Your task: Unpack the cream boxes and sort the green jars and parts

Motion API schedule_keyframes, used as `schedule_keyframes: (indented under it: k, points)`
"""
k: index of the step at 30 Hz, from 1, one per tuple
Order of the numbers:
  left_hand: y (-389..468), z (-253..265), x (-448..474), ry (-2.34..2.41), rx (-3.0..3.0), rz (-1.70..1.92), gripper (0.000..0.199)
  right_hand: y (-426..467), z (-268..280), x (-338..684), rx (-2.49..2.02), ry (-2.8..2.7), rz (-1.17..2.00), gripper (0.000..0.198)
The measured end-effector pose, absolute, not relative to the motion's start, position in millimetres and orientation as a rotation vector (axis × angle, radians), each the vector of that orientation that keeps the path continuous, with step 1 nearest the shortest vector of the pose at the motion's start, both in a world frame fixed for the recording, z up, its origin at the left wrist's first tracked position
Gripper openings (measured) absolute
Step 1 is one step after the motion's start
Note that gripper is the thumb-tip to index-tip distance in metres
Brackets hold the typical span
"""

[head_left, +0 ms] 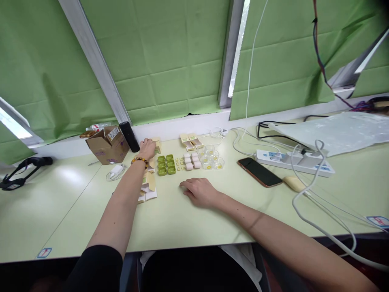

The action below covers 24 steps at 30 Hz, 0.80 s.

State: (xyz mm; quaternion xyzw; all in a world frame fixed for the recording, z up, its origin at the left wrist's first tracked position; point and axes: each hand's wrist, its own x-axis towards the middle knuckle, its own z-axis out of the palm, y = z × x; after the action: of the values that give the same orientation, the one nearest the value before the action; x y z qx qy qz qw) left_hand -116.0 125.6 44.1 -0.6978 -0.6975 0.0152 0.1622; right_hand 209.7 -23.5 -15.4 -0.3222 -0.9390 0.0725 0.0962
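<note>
My left hand (147, 149) reaches to the far left of the table, its fingers bent down at the edge of a small cream paper box (157, 147); the fingertips are partly hidden. More opened cream paper boxes (148, 182) lie beneath and in front of that wrist, which wears a beaded bracelet (140, 161). My right hand (199, 191) rests on the tabletop with its index finger stretched out and nothing in it. Between and beyond the hands stand rows of green square cups (167, 165), tiny yellow pieces (180, 164), pale pink blocks (192, 161) and clear plastic cups (212, 157).
Two more cream paper boxes (191, 141) lie at the back. A brown carton (107, 146) and a black cylinder (129, 137) stand left. On the right are a phone (259, 172), a computer mouse (293, 183), a power strip (293, 162) and loose white cables (304, 202).
</note>
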Motion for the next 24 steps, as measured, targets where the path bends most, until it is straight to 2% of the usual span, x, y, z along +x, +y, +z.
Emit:
schedule_keyframes:
  k: [11,17,19,24]
  points:
    - [122.4,42.7,-106.5,-1.985,-2.043,-0.074,0.041,-23.2,-13.5,210.0,-0.934,-2.793,0.172,0.028]
    - [117.6,64.5,-96.7,-1.990,-2.030,-0.255,0.038,-24.3,-12.1,210.9,-0.934,-2.791,0.167,0.027]
    - [113.9,77.9,-90.3,-1.969,-2.058,-0.382,0.038,-24.7,-12.0,210.7,-0.940,-2.789,0.174,0.027]
    - [81.6,100.4,-61.6,-1.920,-2.372,-1.121,0.044,-22.5,-11.4,211.1,-0.950,-2.694,0.183,0.027]
